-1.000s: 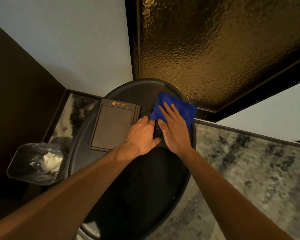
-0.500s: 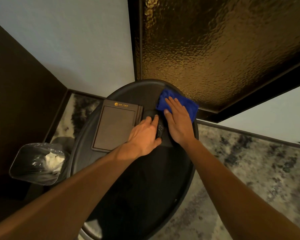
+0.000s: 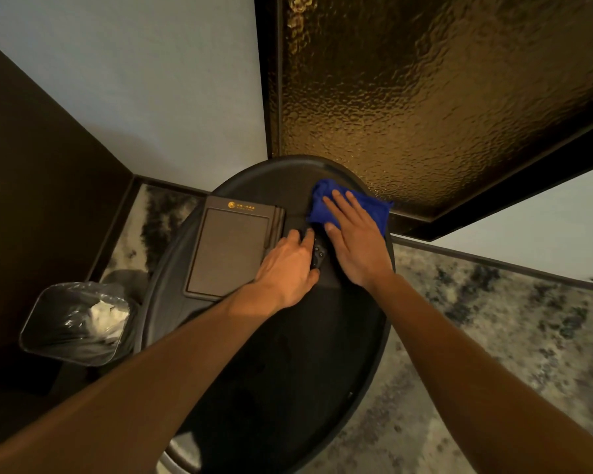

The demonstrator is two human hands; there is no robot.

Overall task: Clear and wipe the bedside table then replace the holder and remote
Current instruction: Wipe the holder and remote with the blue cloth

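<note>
Remote (image 3: pixel 318 255) lay directly under my left hand (image 3: pixel 288 271), fingers (image 3: pixel 307 236) loosely curled over it, not clearly gripping. Its long axis ran away from me, parallel to the holder (image 3: pixel 231 249) just left of those fingers. Right hand (image 3: pixel 355 244) was flat and spread, pressing the cloth (image 3: pixel 350 208) onto the surface (image 3: pixel 281 371) just right of the remote.

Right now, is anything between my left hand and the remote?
No. The left hand already rests on the remote, beside the holder. The right hand presses the blue cloth just beyond it.
</note>
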